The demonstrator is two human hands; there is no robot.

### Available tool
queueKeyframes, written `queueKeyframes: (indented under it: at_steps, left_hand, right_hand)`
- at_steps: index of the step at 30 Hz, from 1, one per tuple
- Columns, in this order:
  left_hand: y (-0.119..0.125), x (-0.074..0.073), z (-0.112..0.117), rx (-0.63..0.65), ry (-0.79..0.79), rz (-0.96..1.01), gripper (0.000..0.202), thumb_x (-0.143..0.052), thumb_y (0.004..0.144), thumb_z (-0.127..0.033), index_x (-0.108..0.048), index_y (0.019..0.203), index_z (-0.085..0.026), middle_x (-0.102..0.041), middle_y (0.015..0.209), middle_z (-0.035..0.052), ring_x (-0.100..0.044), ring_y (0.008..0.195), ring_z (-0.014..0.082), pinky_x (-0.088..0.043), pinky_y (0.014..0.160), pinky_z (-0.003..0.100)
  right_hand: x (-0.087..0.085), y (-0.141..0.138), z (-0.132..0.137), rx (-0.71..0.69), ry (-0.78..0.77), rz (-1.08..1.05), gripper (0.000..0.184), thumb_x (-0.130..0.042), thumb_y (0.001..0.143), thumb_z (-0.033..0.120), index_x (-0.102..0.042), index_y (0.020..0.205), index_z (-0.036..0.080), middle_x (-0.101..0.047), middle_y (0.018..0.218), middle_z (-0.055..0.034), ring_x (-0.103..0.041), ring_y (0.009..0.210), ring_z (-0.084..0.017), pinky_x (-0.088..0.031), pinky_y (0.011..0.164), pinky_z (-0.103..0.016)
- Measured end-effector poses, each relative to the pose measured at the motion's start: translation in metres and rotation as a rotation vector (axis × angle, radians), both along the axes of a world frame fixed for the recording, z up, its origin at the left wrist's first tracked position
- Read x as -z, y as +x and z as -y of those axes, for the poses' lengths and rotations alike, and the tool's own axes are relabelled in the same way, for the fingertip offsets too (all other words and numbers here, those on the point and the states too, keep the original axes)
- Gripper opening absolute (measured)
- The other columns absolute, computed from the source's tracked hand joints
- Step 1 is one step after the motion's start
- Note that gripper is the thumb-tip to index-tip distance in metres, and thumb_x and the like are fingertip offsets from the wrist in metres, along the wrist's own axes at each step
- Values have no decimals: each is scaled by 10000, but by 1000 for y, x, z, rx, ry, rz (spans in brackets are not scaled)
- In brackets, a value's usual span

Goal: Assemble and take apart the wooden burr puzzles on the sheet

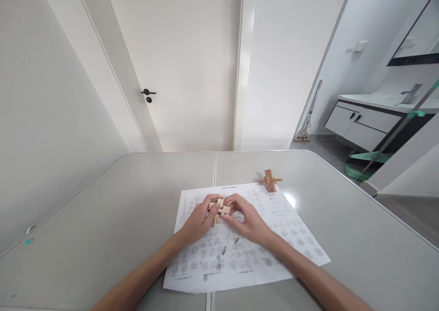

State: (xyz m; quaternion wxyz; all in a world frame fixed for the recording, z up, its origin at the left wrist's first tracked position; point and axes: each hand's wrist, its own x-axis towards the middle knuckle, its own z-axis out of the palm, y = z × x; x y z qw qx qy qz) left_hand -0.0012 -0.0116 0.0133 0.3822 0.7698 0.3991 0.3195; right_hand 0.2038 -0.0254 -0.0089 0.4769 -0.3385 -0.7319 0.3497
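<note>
A pale wooden interlocking puzzle (220,209), made of several small blocks, is held just above the printed sheet. My left hand (200,218) is closed around its left side, thumb across the front. At the puzzle's right end, my right hand (247,219) has thumb and fingers curled in a pinch on a block. Beneath both hands lies the white instruction sheet (254,274), covered with small printed diagrams. A browner, cross-shaped wooden puzzle (270,180) rests at the sheet's top right corner, apart from my hands.
The grey folding table (144,187) has a seam down its middle. Beyond its far edge stands a white door (185,64) with a black handle (148,92). To the right are a mop (310,112), a washbasin cabinet (365,119) and a green dustpan (356,172).
</note>
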Motion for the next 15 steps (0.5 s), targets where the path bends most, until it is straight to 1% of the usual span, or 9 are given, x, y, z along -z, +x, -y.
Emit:
queueKeyframes:
  at_steps: [3,5,9,12,15]
  left_hand:
    - [1,-3,1,18,43,-16,366,-370,1067,-470,-556,1233,-202,-587,719,-24,-520,615,123,-423,609,238]
    - [1,-4,2,38,57,-3,355,-377,1068,-456,-567,1222,-199,-615,758,-11,-539,639,126,-431,629,245]
    - [0,-6,1,46,55,20,309,-397,1066,-438,-583,1146,-205,-634,803,-4,-551,663,124,-429,634,245]
    - [-1,-7,0,42,49,22,301,-400,1064,-438,-589,1079,-204,-611,765,-16,-524,627,118,-417,612,243]
    - [-1,-7,0,59,29,23,302,-387,1064,-439,-577,1087,-205,-623,788,-9,-528,626,116,-426,613,247]
  right_hand:
    - [-1,0,1,-36,-144,-32,253,-554,1006,477,-558,1092,240,-647,847,-22,-617,729,-180,-529,678,-318]
    - [-2,0,1,-67,-200,-62,271,-526,1019,496,-556,1074,233,-624,758,3,-605,695,-172,-512,668,-308]
    - [-5,-2,3,-80,-262,-133,302,-548,1004,527,-556,1055,230,-621,752,8,-569,660,-155,-485,652,-295]
    - [-7,-4,5,-91,-308,-173,322,-574,986,545,-566,1047,228,-614,742,14,-558,649,-148,-476,640,-285]
    - [-8,-4,5,-96,-347,-206,351,-592,968,570,-578,1013,222,-603,718,19,-562,645,-146,-475,638,-283]
